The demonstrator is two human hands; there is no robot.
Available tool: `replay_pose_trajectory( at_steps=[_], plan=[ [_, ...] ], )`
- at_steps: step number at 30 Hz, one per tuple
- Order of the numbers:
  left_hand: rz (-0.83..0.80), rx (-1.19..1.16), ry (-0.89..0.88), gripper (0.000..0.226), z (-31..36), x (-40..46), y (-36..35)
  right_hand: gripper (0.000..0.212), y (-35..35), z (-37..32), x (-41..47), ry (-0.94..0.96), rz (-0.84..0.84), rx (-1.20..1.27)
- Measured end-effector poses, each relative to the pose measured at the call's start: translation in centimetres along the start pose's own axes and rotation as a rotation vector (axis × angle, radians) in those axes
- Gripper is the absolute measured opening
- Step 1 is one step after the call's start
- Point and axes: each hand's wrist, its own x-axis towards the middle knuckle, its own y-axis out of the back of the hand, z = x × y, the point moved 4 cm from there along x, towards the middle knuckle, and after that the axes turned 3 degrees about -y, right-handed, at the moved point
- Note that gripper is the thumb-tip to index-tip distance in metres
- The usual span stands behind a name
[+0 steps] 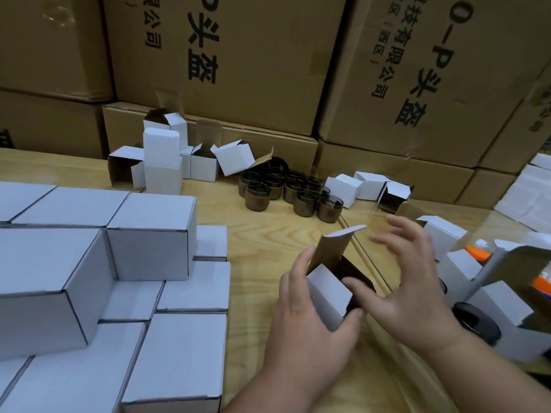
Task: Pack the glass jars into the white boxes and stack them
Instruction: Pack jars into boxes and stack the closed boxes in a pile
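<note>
A small white box (328, 296) is gripped by the left hand (304, 317), fingers curled round its near side and thumb on its right edge. Its brown-lined lid flap (331, 248) stands open, and something dark sits in the opening, probably a jar, though this cannot be told for certain. The right hand (414, 281) is spread and relaxed just beside the box, grasping nothing, its thumb at the opening; its fingers are blurred.

This box is judged to be at the closing step: the flap is yet to be folded down and the box yet to be stacked.

At the near left of the bench (259, 234), a stack (119, 263) of closed white boxes is already built in several tiers, so a good share of the work appears done.

Further off, a cluster of jars (286, 189) stands unpacked in the middle of the bench. Open empty boxes (176, 156) are heaped at the far left, with a few more (366, 187) right of the jars. At the near right, more open boxes (477, 278) lie, one beside a dark round object (477, 320).

Much is therefore left to be packed. Big cartons (226, 55) are piled behind.
</note>
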Motion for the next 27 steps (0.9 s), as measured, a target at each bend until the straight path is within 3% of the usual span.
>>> replay_pose_trajectory(
  at_steps=[4, 9, 13, 15, 20, 24, 27],
  plan=[
    [0.004, 0.054, -0.083, 0.093, 0.3, -0.2, -0.2, 0.034, -1.9, 2.5, -1.5, -0.6, 0.108, 0.546],
    [0.137, 0.056, -0.09, 0.096, -0.3, -0.3, 0.1, 0.017, -5.2, 5.4, -1.1, -0.913, 0.095, 0.591],
    [0.152, 0.082, -0.083, 0.091, -0.6, -0.3, -0.1, 0.014, -8.6, 7.5, 1.5, -0.836, -0.011, 0.232],
    [0.159, 0.1, -0.093, 0.089, -0.5, -0.2, -0.1, 0.022, -10.0, 8.3, 3.3, -0.792, -0.062, 0.106],
    [0.184, 0.119, -0.089, 0.083, -0.2, -0.1, 0.0, 0.062, -11.6, 10.9, 6.5, -0.805, -0.028, 0.025],
    [0.176, 0.138, -0.035, 0.073, 0.1, 0.1, 0.0, 0.072, -12.8, 12.9, 8.7, -0.774, -0.028, -0.005],
    [0.194, 0.15, -0.023, 0.061, 0.2, 0.2, 0.1, 0.076, -14.1, 14.3, 10.0, -0.748, -0.133, -0.135]
  ],
)
